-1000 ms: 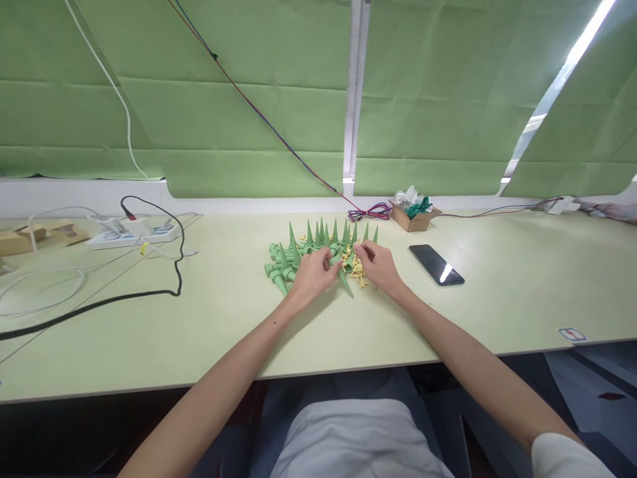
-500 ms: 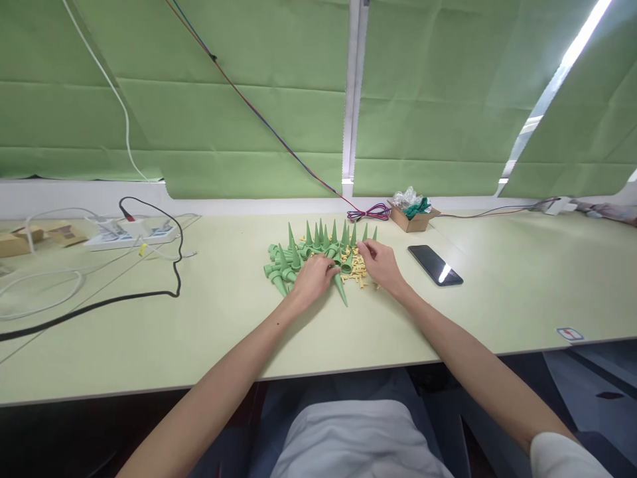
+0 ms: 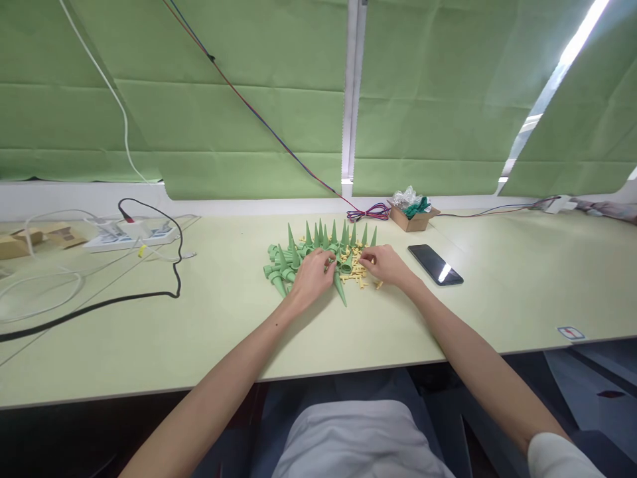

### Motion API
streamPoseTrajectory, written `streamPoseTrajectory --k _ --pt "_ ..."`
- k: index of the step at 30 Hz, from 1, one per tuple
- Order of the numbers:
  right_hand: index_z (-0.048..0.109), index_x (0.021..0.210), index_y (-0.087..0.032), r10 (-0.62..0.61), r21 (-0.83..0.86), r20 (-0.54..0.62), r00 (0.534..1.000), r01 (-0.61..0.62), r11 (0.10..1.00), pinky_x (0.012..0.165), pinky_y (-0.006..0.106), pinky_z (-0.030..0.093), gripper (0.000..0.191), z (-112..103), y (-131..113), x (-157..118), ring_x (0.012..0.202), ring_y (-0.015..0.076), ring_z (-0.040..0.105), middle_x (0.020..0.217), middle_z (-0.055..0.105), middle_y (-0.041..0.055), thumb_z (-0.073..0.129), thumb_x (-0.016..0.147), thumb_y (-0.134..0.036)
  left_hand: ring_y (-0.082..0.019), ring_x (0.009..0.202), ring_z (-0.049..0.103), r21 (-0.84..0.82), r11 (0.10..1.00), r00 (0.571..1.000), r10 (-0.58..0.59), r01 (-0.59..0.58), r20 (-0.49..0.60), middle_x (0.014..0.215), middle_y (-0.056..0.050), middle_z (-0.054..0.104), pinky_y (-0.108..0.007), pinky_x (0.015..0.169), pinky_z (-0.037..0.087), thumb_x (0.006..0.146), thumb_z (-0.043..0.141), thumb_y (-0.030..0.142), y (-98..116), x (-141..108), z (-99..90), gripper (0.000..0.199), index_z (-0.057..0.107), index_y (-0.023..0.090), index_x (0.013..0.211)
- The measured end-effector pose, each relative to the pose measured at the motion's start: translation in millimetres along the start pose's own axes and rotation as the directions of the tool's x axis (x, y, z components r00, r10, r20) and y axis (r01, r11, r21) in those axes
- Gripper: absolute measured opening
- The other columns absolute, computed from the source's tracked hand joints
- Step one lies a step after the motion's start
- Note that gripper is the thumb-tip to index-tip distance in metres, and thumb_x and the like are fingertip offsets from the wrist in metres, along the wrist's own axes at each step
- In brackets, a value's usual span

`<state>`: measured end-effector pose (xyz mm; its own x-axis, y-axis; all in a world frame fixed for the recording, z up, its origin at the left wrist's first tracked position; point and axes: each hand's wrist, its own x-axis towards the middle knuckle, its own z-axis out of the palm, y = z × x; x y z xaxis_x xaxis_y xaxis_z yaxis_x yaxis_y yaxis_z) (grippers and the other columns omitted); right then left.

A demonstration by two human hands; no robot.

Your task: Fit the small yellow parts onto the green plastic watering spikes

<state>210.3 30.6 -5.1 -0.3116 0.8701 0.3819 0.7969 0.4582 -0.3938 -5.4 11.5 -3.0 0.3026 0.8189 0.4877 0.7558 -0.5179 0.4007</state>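
Observation:
Hollow green plastic spikes (image 3: 283, 260) with collared open ends lie in a heap at the middle of the table, several standing point up along the back. Small yellow T-shaped plastic pieces (image 3: 361, 273) are scattered at the heap's right side. Over the front of the heap, my left hand (image 3: 314, 273) is closed, thumb and fingers pinched together; what they hold is hidden. One green spike (image 3: 340, 289) points towards me just below those fingertips. My right hand (image 3: 385, 263) pinches thumb to forefinger at the edge of the yellow pieces; anything between them is too small to make out.
A black phone (image 3: 435, 265) lies right of my right hand. Behind it stands a small cardboard box (image 3: 412, 221) with plastic wrap and green material, beside coiled wires (image 3: 369, 212). At left are a power strip (image 3: 130, 237) and a black cable (image 3: 178, 265).
My right hand has come slightly down and stays pinched over the yellow pieces. My left hand has shifted a little, its fingertips drawing up from the spike that points towards me.

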Motion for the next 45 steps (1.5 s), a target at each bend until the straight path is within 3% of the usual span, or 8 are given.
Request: streamPoseTrajectory --k 6,19,35,45 --pt "0.071 0.076 -0.019 -0.005 -0.082 0.140 0.990 0.017 0.997 0.065 0.025 0.036 0.012 -3.5 0.9 -1.6 0.069 0.0150 0.058 0.081 0.072 0.0034 0.061 0.081 -0.018 -0.019 0.072 0.058 -0.044 0.998 0.999 0.034 -0.035 -0.042 0.086 -0.006 0.065 -0.033 0.073 0.044 0.092 0.048 0.024 2.6 -0.4 -1.2 0.021 0.068 0.016 0.092" --pt "0.070 0.067 -0.018 0.018 -0.095 0.215 0.976 0.003 0.995 0.062 0.024 0.036 0.014 -1.9 -1.3 -3.3 0.069 0.0151 0.059 0.075 0.071 0.0040 0.063 0.079 -0.014 -0.019 0.074 0.058 -0.048 0.998 0.999 0.035 -0.035 -0.006 0.086 -0.006 0.064 -0.033 0.075 0.044 0.091 0.048 0.025 4.8 -0.1 -0.2 0.021 0.068 0.016 0.090" --pt "0.064 0.064 -0.017 0.085 -0.167 0.222 0.971 -0.048 0.985 0.060 0.026 0.033 0.020 -1.3 -6.0 -3.7 0.072 0.0172 0.059 0.075 0.069 0.0070 0.061 0.084 -0.013 -0.020 0.075 0.058 -0.067 0.997 0.999 0.041 -0.039 0.026 0.086 -0.007 0.064 -0.033 0.075 0.044 0.091 0.048 0.025 4.7 -0.5 0.5 0.022 0.068 0.016 0.089" --pt "0.068 0.074 -0.015 -0.067 0.013 0.120 0.990 0.066 0.998 0.067 0.026 0.036 0.020 -2.2 -15.3 -3.8 0.071 0.0162 0.057 0.078 0.069 0.0073 0.054 0.090 -0.015 -0.020 0.076 0.058 -0.108 0.993 0.999 0.045 -0.042 0.025 0.083 -0.006 0.067 -0.032 0.074 0.042 0.094 0.047 0.030 8.0 -1.4 -1.8 0.026 0.068 0.018 0.084"
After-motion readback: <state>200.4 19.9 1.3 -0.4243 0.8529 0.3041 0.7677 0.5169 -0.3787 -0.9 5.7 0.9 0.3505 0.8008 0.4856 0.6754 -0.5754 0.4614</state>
